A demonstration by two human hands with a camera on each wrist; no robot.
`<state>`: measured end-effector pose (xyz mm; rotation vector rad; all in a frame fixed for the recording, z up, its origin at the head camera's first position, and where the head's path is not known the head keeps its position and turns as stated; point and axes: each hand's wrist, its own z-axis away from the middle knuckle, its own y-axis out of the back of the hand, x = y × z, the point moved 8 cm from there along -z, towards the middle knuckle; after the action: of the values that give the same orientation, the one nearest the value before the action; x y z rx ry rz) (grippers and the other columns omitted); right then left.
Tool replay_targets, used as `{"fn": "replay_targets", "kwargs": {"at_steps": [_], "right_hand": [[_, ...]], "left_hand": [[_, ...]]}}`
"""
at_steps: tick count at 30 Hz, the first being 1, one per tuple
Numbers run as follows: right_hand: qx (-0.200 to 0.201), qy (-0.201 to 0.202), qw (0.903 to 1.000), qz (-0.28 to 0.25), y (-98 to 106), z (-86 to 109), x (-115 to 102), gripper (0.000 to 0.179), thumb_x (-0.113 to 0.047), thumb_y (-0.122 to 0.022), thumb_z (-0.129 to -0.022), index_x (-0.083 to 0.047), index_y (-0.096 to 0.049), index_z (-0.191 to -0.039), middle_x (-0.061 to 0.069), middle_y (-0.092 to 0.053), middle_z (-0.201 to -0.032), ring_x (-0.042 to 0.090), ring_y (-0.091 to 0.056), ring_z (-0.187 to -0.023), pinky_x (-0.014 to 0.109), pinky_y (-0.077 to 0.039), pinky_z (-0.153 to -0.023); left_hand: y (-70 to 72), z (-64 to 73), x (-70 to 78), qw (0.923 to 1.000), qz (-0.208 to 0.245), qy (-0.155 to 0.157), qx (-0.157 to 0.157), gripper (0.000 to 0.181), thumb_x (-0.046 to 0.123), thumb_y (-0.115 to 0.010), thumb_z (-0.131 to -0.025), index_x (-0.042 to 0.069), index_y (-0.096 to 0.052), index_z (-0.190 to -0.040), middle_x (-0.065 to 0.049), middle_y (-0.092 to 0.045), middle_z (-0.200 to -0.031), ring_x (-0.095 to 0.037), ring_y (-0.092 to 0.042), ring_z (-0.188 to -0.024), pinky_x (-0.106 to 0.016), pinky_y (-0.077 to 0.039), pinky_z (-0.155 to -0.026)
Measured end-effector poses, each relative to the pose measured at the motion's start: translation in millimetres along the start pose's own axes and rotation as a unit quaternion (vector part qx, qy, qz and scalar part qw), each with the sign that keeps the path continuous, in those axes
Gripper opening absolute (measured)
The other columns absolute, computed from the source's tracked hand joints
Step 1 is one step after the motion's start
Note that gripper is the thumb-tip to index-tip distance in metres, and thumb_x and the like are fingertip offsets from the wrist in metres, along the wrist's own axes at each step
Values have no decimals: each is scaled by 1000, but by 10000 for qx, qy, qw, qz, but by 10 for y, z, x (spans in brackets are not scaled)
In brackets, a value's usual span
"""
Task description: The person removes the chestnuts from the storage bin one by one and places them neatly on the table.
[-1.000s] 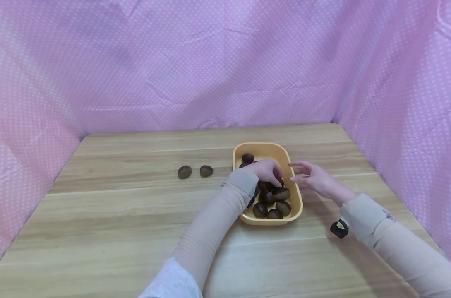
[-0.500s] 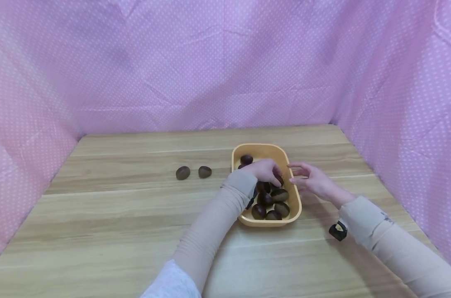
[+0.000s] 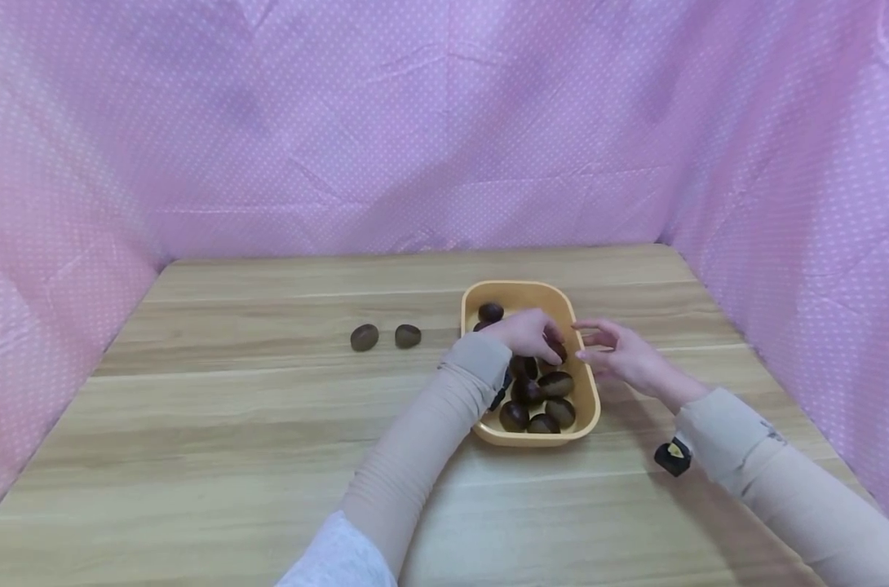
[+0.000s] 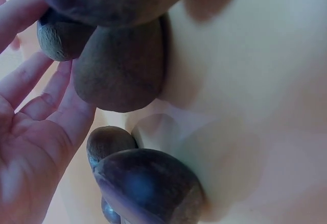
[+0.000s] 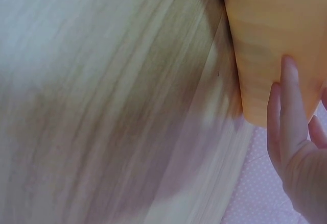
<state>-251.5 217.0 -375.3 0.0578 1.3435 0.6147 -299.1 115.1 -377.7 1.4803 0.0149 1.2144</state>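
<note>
On the counter (image 3: pixel 232 424), we find the yellow bin (image 3: pixel 534 440) toward the far right corner. The right hand (image 3: pixel 628 356), fingers spread, lies at its right side; the left hand (image 3: pixel 524 331), inside, pinches one chestnut (image 4: pixel 61 39) among its neighbours (image 3: pixel 528 390). Being smooth, it could, we judge, slip from a loose pinch; crowded neighbours could also jostle it free.
</note>
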Motion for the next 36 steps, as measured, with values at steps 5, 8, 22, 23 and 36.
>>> {"fn": "replay_targets", "kwargs": {"at_steps": [5,8,22,23,36], "right_hand": [[-3,2,10000,-29,10,10,-4,60,-6,-57,-92,3,-28,-144,37,-41,-135,30,-60,-106,42,-55,-83],[8,6,10000,-27,9,10,-7,60,-5,-57,-92,3,-28,-144,37,-41,-134,29,-60,-105,42,-55,-83],[-32,-117,9999,-78,-9,-1,25,61,-8,-57,-93,0,-28,-145,35,-40,-136,29,-60,-106,42,-55,-84],[-55,-124,9998,-125,-19,-2,30,61,-8,-57,-93,1,-28,-145,35,-40,-136,29,-60,-106,42,-55,-84],[19,-87,9997,-247,20,3,19,61,-5,-56,-92,1,-26,-145,36,-39,-135,23,-63,-98,43,-55,-84]], "left_hand": [[2,-1,20,10000,-17,-13,7,36,16,-74,-81,5,-67,-114,-5,-70,-111,-11,-64,-97,-13,-46,-82],[-4,-1,20,10000,-63,-3,-14,36,17,-74,-80,6,-67,-114,-4,-70,-111,-10,-64,-98,-13,-46,-83],[141,66,99,9944,880,-532,227,28,7,-71,-81,1,-68,-108,-9,-71,-104,-12,-65,-93,-11,-47,-79],[150,79,105,9936,948,-561,229,28,6,-71,-81,1,-68,-109,-9,-71,-105,-12,-65,-94,-11,-47,-80],[567,381,275,9961,302,-714,416,31,12,-66,-84,5,-65,-115,-6,-67,-114,-15,-60,-107,-17,-45,-91]]}}
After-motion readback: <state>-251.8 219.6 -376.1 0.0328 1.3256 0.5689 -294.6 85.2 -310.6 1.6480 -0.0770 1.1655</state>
